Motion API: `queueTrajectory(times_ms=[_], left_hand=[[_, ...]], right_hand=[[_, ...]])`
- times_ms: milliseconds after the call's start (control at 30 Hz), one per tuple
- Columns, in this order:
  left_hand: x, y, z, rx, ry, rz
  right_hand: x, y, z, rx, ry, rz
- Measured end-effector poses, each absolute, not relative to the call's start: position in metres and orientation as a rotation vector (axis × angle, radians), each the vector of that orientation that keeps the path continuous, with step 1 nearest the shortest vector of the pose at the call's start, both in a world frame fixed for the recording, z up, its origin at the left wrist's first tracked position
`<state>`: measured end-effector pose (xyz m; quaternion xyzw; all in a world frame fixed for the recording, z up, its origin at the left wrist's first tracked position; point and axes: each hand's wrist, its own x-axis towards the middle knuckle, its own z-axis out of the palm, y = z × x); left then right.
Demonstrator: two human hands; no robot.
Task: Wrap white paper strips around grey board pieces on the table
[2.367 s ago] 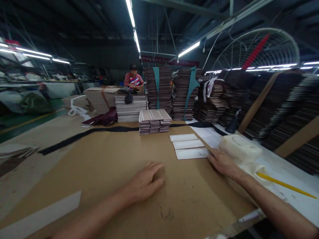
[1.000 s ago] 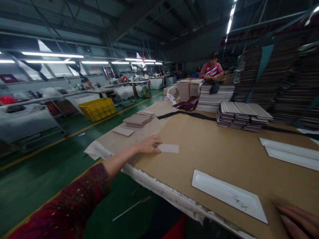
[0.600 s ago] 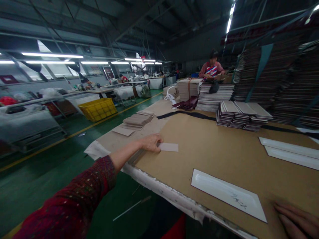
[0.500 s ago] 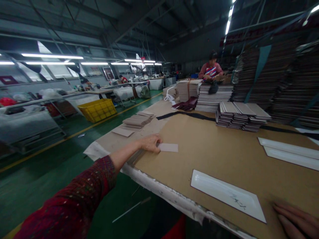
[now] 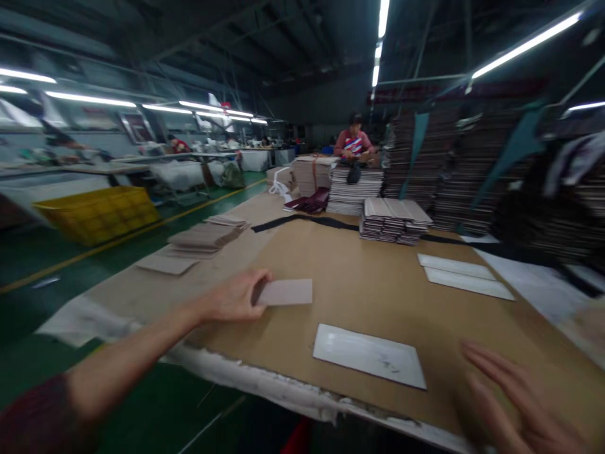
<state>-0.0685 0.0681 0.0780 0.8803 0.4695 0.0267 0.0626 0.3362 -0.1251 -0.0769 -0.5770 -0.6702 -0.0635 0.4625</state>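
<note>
Lifting 1 grey card (image 5: 286, 292) pinched in the left hand (image 5: 235, 296); right hand (image 5: 513, 403) hovers, fingers spread, beside the white sheet (image 5: 369, 355), where placement would demand alignment.

Head view. The left hand (image 5: 236, 296) pinches a small grey card (image 5: 286, 292) by its near-left end, just above the brown desk (image 5: 368, 290). The right hand (image 5: 513, 400), blurred and fingers spread, hovers at the near right. A white sheet (image 5: 368, 355) lies between the hands; two more white sheets (image 5: 463, 275) lie farther right. Stacked boards (image 5: 394, 221) stand beyond.
</note>
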Motion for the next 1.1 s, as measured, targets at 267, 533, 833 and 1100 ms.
queueTrajectory(times_ms=[267, 533, 833, 1100], left_hand=[[0.019, -0.022, 0.059, 2.792, 0.829, 0.055], [0.030, -0.005, 0.060, 2.887, 0.716, 0.364], [-0.001, 0.010, 0.020, 2.637, 0.996, 0.283], [0.000, 0.015, 0.006, 2.467, 0.976, 0.378]], right_hand=[[0.256, -0.116, -0.023, -1.129, -2.112, -0.386], [0.299, -0.121, -0.027, -1.231, -2.034, -0.448], [0.358, -0.114, -0.046, -1.452, -1.785, 0.045], [0.339, -0.089, -0.045, -1.240, -2.014, 0.144]])
